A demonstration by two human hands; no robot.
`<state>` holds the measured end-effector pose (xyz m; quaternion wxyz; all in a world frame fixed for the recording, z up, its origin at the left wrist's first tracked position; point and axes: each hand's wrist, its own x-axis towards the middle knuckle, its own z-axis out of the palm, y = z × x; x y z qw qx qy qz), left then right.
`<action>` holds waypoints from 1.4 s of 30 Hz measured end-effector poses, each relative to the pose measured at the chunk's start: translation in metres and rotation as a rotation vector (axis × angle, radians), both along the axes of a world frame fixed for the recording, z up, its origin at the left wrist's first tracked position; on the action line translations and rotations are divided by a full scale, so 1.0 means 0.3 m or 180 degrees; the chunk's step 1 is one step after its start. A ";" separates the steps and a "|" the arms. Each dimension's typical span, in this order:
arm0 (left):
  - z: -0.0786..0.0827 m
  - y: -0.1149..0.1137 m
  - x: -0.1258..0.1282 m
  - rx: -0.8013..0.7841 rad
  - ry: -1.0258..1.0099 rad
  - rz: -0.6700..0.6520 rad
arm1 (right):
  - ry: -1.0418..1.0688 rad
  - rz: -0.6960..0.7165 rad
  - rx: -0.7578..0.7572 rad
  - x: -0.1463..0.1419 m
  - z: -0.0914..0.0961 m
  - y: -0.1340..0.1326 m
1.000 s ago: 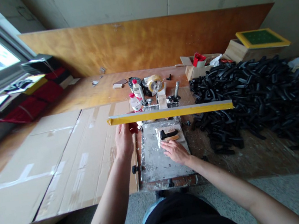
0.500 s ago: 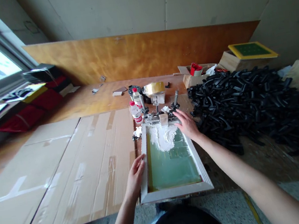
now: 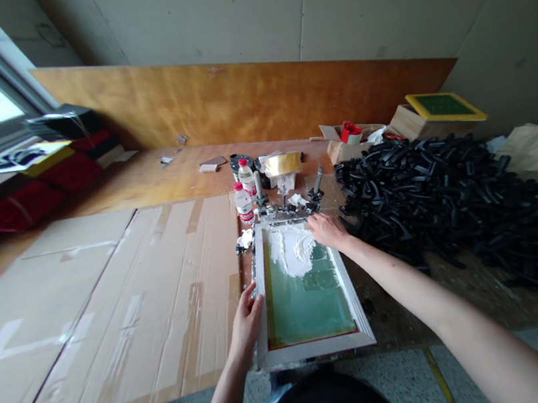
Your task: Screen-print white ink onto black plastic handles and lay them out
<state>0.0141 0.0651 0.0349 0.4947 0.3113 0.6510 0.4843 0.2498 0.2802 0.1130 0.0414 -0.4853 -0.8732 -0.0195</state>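
A screen-printing frame (image 3: 316, 347) with a pale metal border and green mesh lies on the bench in front of me. White paste (image 3: 293, 252) is spread over the far part of its mesh. My left hand (image 3: 246, 319) rests against the frame's left edge, thumb and fingers apart. At the far right corner of the frame, my right hand (image 3: 328, 230) has its fingers curled closed; what is inside them is hidden. Just beyond the frame stand metal hinge clamps (image 3: 315, 193) with upright posts.
Two red-capped bottles (image 3: 244, 204) stand behind the frame, near a roll of yellowish tape (image 3: 279, 164). A large heap of black plastic parts (image 3: 430, 197) lies to the right. Flattened cardboard (image 3: 126, 297) covers the left bench. A yellow-framed green screen (image 3: 445, 106) sits on a box.
My right hand has moved slightly left and nearer me, and its spread fingers have curled closed. The tan block at the frame's far end is no longer visible. My left hand stays by the left edge.
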 end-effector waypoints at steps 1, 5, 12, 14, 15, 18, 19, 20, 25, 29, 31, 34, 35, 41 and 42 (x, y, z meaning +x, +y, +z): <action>-0.007 0.002 -0.002 0.0004 0.0012 0.0006 | -0.0070 -0.0050 -0.0005 -0.002 -0.009 -0.012; -0.026 0.007 -0.004 0.0015 -0.0011 0.0017 | -0.0084 -0.0073 -0.0082 -0.051 -0.041 -0.087; -0.032 0.008 0.000 -0.0016 0.0012 0.0067 | 0.0217 0.0218 -0.0478 -0.107 -0.006 -0.107; -0.034 0.006 -0.002 -0.0049 0.0076 0.0055 | 0.0360 0.0177 -0.0416 -0.115 -0.006 -0.073; -0.036 0.005 -0.003 -0.0069 0.0119 0.0045 | 0.0417 0.0197 -0.0320 -0.120 -0.013 -0.062; -0.038 0.002 -0.006 -0.0105 0.0163 0.0027 | 0.0489 0.0431 -0.0076 -0.118 -0.054 -0.070; -0.038 0.001 -0.007 -0.0113 0.0142 0.0036 | 0.0506 0.0583 -0.0063 -0.109 -0.067 -0.087; -0.037 0.000 -0.006 -0.0127 0.0112 0.0054 | 0.0533 0.0787 -0.0088 -0.095 -0.076 -0.108; -0.035 -0.001 -0.002 -0.0161 0.0060 0.0099 | 0.0698 0.1993 -0.0427 0.005 -0.049 -0.161; -0.034 -0.005 0.001 -0.0175 0.0062 0.0068 | 0.0870 0.1877 -0.0580 0.001 -0.027 -0.105; -0.024 -0.008 0.004 -0.0183 0.0031 0.0092 | 0.0986 0.1616 -0.0344 -0.017 -0.050 -0.102; -0.006 -0.010 0.010 -0.0185 -0.0023 0.0116 | 0.1002 0.1599 -0.0078 -0.011 -0.097 -0.153; -0.002 -0.010 0.012 -0.0189 -0.0037 0.0123 | 0.0989 0.1679 -0.0087 -0.001 -0.106 -0.173; 0.067 0.001 0.019 -0.0195 -0.0122 0.0157 | 0.1026 0.1428 -0.0253 -0.022 -0.029 -0.101; 0.097 0.001 0.018 -0.0193 -0.0152 0.0142 | 0.0999 0.1200 -0.0227 -0.044 -0.004 -0.059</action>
